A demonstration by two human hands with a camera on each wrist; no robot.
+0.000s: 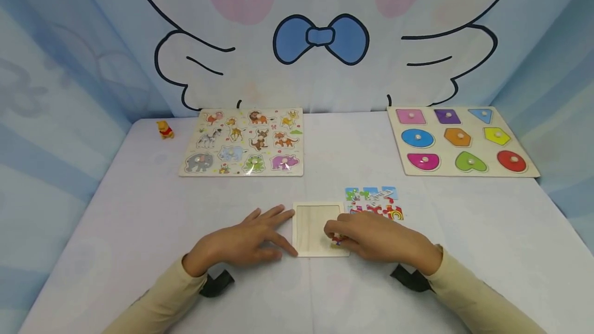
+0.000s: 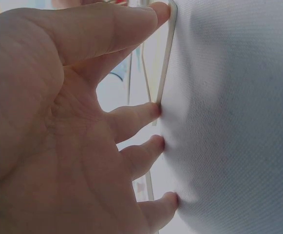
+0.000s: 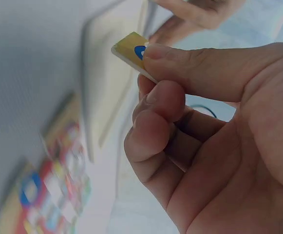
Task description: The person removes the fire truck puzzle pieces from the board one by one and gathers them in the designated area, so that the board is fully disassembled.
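A shallow square wooden puzzle frame (image 1: 309, 231) lies on the white table, its recess bare wood. My left hand (image 1: 248, 238) rests at its left side with fingers spread, the index finger and another fingertip touching the frame's edge. Above the frame's right side, my right hand (image 1: 378, 236) pinches a jigsaw piece (image 3: 131, 47) between thumb and fingers. The piece is yellow with a blue mark in the right wrist view; the fingers hide part of it. Just beyond the right hand lie several colourful jigsaw pieces (image 1: 371, 195), partly covered by that hand.
An animal peg puzzle board (image 1: 246, 164) lies at the back left, beside a small yellow bear figure (image 1: 165, 129). At the back right is a shape peg board (image 1: 445, 156). A patterned curtain (image 1: 320, 84) hangs behind the table.
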